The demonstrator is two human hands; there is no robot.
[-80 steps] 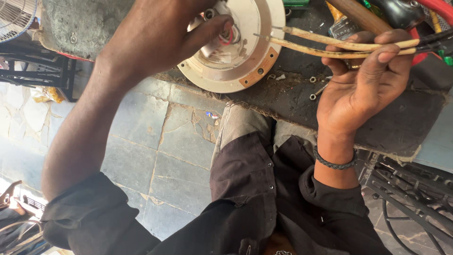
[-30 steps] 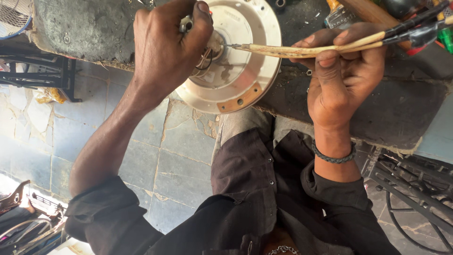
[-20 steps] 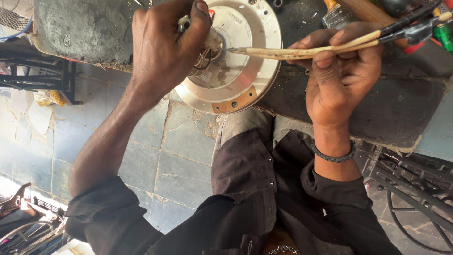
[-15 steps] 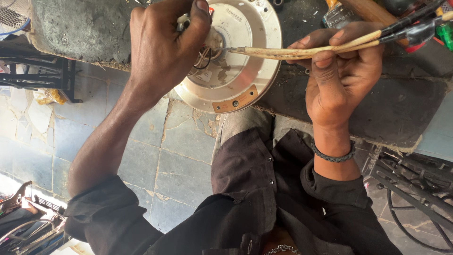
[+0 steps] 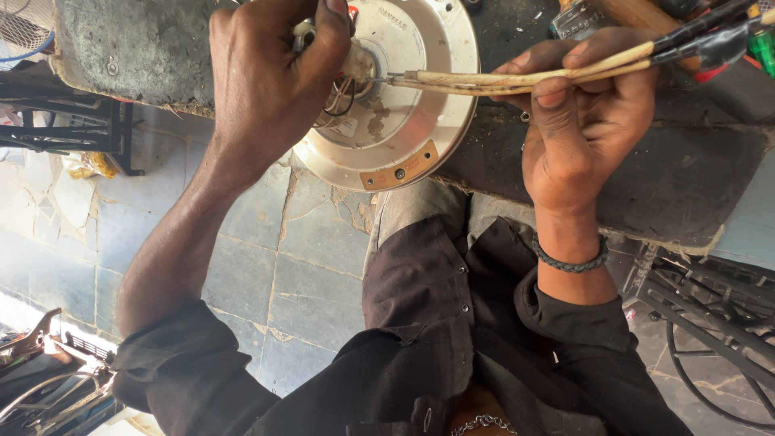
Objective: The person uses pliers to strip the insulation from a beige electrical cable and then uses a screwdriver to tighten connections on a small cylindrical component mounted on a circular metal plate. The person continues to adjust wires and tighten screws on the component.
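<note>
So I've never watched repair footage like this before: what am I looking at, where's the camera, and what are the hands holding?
The camera sits on the person's head and looks down, so you see their own arms and dark shirt. A round metal disc, probably a motor housing, rests on a dark, grimy bench above a stone-tiled floor. The left hand pinches at the disc's centre hub, where thin wires come out. The right hand grips a bundle of pale sleeved cables pointing at that hub. Their far ends turn black, red and green. The right wrist wears a braided band.
</note>
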